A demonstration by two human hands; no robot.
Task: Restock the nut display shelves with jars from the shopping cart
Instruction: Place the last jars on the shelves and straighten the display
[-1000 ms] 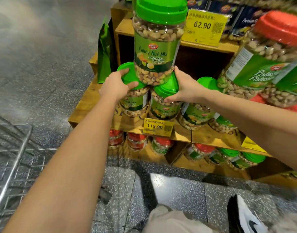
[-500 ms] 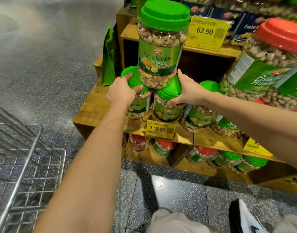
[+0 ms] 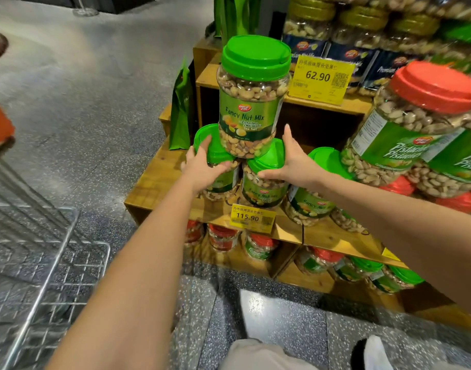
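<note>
The wooden nut display shelf (image 3: 159, 180) filled the right of the scene, the wire shopping cart (image 3: 50, 263) standing at about eight o'clock of it, its basket showing no jars that I could make out. On the middle tier, a big Fancy Nut Mix jar (image 3: 251, 102) stood upright across the green lids of two lower jars (a pyramid stack, presumably to use the height). The left hand (image 3: 202, 166) lay over the left lower jar (image 3: 218, 172), fingers spread on its lid, thumb under the rim. At three o'clock of it, the right hand (image 3: 290, 161) cupped the right lower jar (image 3: 263, 182), half open. Neither touched the top jar; they seemed to be steadying its base. Below hung the 115.90 price tag (image 3: 251, 218).
</note>
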